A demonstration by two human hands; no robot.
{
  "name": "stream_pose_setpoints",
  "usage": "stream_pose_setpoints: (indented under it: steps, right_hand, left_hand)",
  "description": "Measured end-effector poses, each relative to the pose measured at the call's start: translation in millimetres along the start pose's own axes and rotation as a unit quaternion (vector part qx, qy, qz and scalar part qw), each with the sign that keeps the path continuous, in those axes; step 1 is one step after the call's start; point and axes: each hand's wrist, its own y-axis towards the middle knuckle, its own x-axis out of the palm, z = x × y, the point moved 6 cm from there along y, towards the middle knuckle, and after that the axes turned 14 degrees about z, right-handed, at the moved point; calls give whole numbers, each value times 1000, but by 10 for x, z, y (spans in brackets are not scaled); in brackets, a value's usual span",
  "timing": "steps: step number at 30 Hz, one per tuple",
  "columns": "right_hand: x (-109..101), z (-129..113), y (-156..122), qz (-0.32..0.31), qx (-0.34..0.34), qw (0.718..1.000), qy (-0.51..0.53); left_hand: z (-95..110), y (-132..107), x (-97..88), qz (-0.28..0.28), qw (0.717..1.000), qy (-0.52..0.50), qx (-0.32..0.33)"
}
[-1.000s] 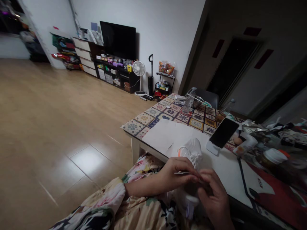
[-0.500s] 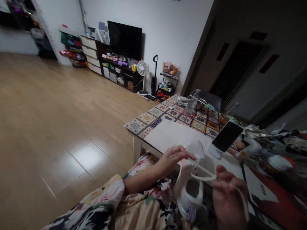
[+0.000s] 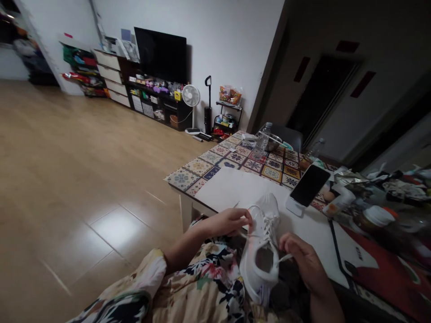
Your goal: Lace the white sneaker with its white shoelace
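A white lace-up shoe point(image 3: 251, 262) leans on the table's near edge, toe up on the white sheet and heel toward my lap. Its laces point(image 3: 268, 229) criss-cross over the tongue. On the shoe's left side, my left hand point(image 3: 237, 220) is closed in a pinch, with a strand of shoelace running from its fingers. My right hand point(image 3: 301, 253) is closed at the right side of the opening, and another stretch of lace shows beneath its fingers. The lace tips inside both hands are hidden.
The patterned table point(image 3: 198, 166) carries a white sheet point(image 3: 222, 186), a phone on a stand point(image 3: 310, 185), a plastic bottle point(image 3: 263, 139) and a lidded jar point(image 3: 375, 220). A red-and-white folder point(image 3: 377, 269) lies at right. Beyond stand a fan point(image 3: 191, 96) and a television point(image 3: 160, 54).
My hands have moved to opposite sides of the shoe. The lace that was looped between them above the shoe now lies lower, near the shoe's opening. The view has shifted slightly right.
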Motion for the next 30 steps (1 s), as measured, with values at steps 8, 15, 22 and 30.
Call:
stream_pose_setpoints:
  steps: [8,15,22,30]
  right_hand:
    - [-27,50,-46,-3,55,995,-89]
    - [-94,-93,-73,-69,-6,994,-90]
    - [110,-90,-13,37,9,984,173]
    - [287,-150,-35,155,-41,985,72]
  left_hand:
    - [-57,-42,-66,-39,983,176,-23]
    - [193,-30,-85,-39,990,69,121]
    - [113,61,272,10,986,-134,94]
    - [181,50,485,27,982,-60,175]
